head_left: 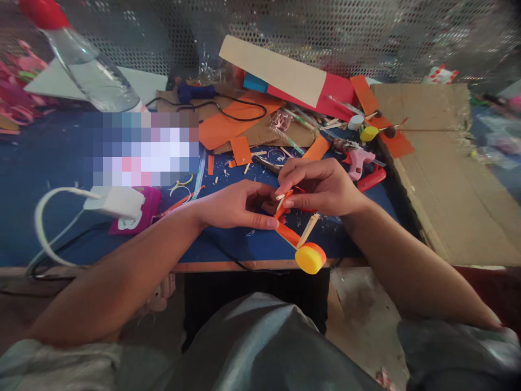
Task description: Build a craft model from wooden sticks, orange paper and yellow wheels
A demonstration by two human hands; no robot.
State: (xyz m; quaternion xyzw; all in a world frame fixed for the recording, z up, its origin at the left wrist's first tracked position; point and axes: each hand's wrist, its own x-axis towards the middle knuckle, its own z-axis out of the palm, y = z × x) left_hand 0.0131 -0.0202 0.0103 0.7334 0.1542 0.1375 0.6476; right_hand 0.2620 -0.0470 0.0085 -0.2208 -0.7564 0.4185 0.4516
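Between my hands, above the table's front edge, is a small craft model (290,234) of orange strips and pale wooden sticks. A yellow bottle cap (310,258) with an orange rim sits at its near end, and a wooden stick (309,231) juts up beside it. My left hand (248,206) is closed on the model, thumb laid along the orange strip. My right hand (315,187) pinches the model's upper end, where a short wooden stick (280,202) shows by the fingertips. The fingers partly hide the model's far side.
A pink glue gun (359,163) lies beyond my right hand. Orange paper (232,119), wood scraps and straws litter the back of the blue table (240,244). Cardboard (456,184) covers the right side. At left are a white plug (116,203) with cables and a water bottle (93,76).
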